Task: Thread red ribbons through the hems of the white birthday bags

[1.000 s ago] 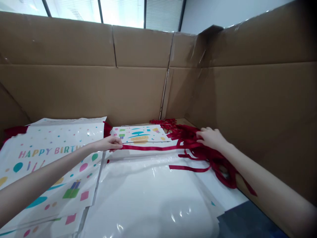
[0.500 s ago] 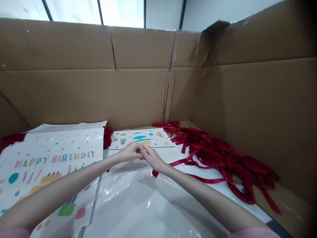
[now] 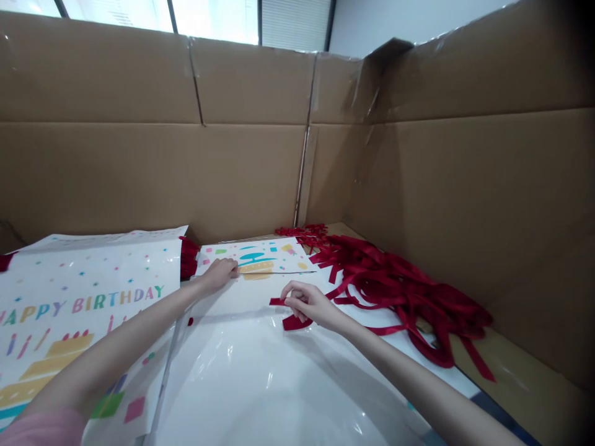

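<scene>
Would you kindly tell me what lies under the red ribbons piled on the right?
Under the ribbons, a white sheet and brown surface show around the edges; their middle hides the rest.

Two hands: one left hand (image 3: 223, 272) and one right hand (image 3: 309, 303). Two red ribbon ends (image 3: 295, 323) by the right one. One big heap of red ribbons (image 3: 413, 288), too tangled to count. One small red bunch (image 3: 304, 232) at the back. On the left, one birthday sheet (image 3: 106, 266) on top, with two big words. Two red bits (image 3: 189, 257) peeking out behind, one each side. Two cardboard walls (image 3: 251, 173), back and right. Four window panes (image 3: 216, 18). One pink sleeve (image 3: 51, 427).
</scene>
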### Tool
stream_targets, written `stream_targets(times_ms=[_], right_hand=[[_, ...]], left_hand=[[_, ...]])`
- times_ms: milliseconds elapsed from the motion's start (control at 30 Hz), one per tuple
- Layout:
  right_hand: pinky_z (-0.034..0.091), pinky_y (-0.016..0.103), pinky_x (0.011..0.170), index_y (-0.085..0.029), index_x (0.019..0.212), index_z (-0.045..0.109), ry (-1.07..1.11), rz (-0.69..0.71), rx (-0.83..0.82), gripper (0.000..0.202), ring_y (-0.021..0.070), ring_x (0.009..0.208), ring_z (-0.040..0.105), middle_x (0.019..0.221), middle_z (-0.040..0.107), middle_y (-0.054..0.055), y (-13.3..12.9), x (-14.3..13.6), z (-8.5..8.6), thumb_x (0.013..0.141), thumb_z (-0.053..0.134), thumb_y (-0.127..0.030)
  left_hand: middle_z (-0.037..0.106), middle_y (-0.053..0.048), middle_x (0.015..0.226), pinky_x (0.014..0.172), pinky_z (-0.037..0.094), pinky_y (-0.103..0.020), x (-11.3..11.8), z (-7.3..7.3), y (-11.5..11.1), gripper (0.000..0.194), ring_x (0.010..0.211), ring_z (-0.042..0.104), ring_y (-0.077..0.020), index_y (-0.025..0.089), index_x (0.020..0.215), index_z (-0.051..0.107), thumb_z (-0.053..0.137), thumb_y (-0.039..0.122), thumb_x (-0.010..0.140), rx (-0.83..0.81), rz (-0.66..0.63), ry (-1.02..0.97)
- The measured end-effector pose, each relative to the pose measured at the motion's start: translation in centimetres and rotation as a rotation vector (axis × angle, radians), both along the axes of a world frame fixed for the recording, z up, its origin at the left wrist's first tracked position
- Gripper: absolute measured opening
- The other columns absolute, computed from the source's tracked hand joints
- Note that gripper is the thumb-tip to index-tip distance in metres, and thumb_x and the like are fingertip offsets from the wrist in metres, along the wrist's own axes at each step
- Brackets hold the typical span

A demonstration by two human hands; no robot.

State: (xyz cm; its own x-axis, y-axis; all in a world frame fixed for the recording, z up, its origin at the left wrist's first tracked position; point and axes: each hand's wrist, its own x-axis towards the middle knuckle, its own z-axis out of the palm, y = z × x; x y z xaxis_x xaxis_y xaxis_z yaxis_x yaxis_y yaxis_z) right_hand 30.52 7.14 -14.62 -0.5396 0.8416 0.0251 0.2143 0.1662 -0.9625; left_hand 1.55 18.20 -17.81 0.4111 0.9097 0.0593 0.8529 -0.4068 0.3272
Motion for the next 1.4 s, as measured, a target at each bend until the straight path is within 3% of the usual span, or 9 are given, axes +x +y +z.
stream_targets(times_ms=[100, 233, 333, 433, 633, 800, 933, 1133, 1400], right_hand=[[0.041, 0.019, 0.044, -0.017, 0.104, 0.049, 0.124, -0.015, -0.031, 0.033, 0.0090, 0.045, 0.052, 0.059, 0.055, -0.004, 0.2, 0.0, 0.1, 0.078, 0.055, -0.036], [0.048, 0.024, 0.053, -0.016, 0.109, 0.046, 0.218, -0.103, -0.023, 0.047, 0.0127, 0.054, 0.060, 0.069, 0.063, 0.001, 0.3, -0.7, 0.6, 0.073, 0.064, -0.040], [0.050, 0.027, 0.059, -0.015, 0.093, 0.051, 0.239, -0.149, 0.002, 0.040, 0.0156, 0.064, 0.064, 0.077, 0.066, 0.007, -0.2, -1.4, 1.6, 0.073, 0.065, -0.047], [0.050, 0.028, 0.064, -0.014, 0.081, 0.055, 0.254, -0.159, 0.048, 0.038, 0.0163, 0.069, 0.063, 0.079, 0.065, 0.009, -0.7, -2.4, 2.5, 0.076, 0.060, -0.051], [0.046, 0.026, 0.067, -0.014, 0.078, 0.062, 0.230, -0.219, 0.256, 0.032, 0.0156, 0.074, 0.057, 0.078, 0.062, 0.005, -0.9, -5.3, 3.5, 0.075, 0.062, -0.047], [0.043, 0.024, 0.062, -0.014, 0.079, 0.062, 0.242, -0.127, 0.257, 0.030, 0.0134, 0.069, 0.054, 0.075, 0.059, 0.004, -1.5, -8.1, 4.4, 0.077, 0.060, -0.044], [0.043, 0.024, 0.063, -0.014, 0.081, 0.064, 0.236, -0.090, 0.229, 0.030, 0.0133, 0.071, 0.054, 0.080, 0.060, 0.005, -2.0, -9.5, 4.9, 0.077, 0.061, -0.044], [0.041, 0.023, 0.060, -0.014, 0.079, 0.063, 0.226, -0.055, 0.189, 0.031, 0.0113, 0.066, 0.052, 0.075, 0.058, 0.003, -2.1, -9.9, 5.1, 0.077, 0.060, -0.044], [0.043, 0.024, 0.063, -0.014, 0.079, 0.063, 0.221, -0.062, 0.187, 0.032, 0.0129, 0.071, 0.054, 0.079, 0.059, 0.004, -2.1, -9.7, 4.9, 0.076, 0.060, -0.046]], left_hand=[[0.062, -0.006, 0.078, 0.062, 0.035, -0.023, 0.9, 2.0, -0.1, 0.014, 0.070, 0.055, -0.0168, 0.016, 0.078, 0.052, 0.046, 0.026, 0.084, 0.068, 0.080, -0.036], [0.060, -0.003, 0.074, 0.058, 0.033, -0.021, 1.0, 6.6, -1.7, 0.018, 0.065, 0.053, -0.0145, 0.017, 0.085, 0.051, 0.043, 0.033, 0.088, 0.177, 0.164, -0.109], [0.057, 0.000, 0.071, 0.056, 0.034, -0.019, -0.8, 9.8, -5.5, 0.025, 0.061, 0.050, -0.0112, 0.017, 0.087, 0.050, 0.042, 0.041, 0.089, 0.229, 0.122, -0.264], [0.050, 0.002, 0.062, 0.054, 0.033, -0.018, -4.3, 11.5, -10.9, 0.032, 0.056, 0.044, -0.0098, 0.017, 0.084, 0.052, 0.044, 0.048, 0.088, 0.225, 0.115, -0.390], [0.050, 0.002, 0.062, 0.052, 0.031, -0.019, -12.3, 10.2, -20.9, 0.034, 0.056, 0.040, -0.0099, 0.017, 0.080, 0.055, 0.051, 0.051, 0.082, 0.176, 0.367, -0.334], [0.058, 0.001, 0.072, 0.052, 0.032, -0.019, -15.9, 9.2, -25.6, 0.039, 0.061, 0.045, -0.0112, 0.018, 0.081, 0.057, 0.052, 0.057, 0.078, 0.169, 0.558, -0.349], [0.058, 0.001, 0.071, 0.052, 0.034, -0.018, -17.2, 9.2, -27.0, 0.039, 0.062, 0.046, -0.0117, 0.019, 0.081, 0.058, 0.055, 0.057, 0.076, 0.218, 0.624, -0.347], [0.063, -0.001, 0.077, 0.057, 0.039, -0.018, -18.5, 8.6, -27.2, 0.039, 0.069, 0.053, -0.0138, 0.019, 0.081, 0.059, 0.057, 0.057, 0.073, 0.264, 0.633, -0.321], [0.064, 0.002, 0.076, 0.058, 0.039, -0.019, -18.4, 8.2, -27.4, 0.030, 0.069, 0.054, -0.0144, 0.024, 0.081, 0.058, 0.056, 0.053, 0.076, 0.308, 0.645, -0.303]])
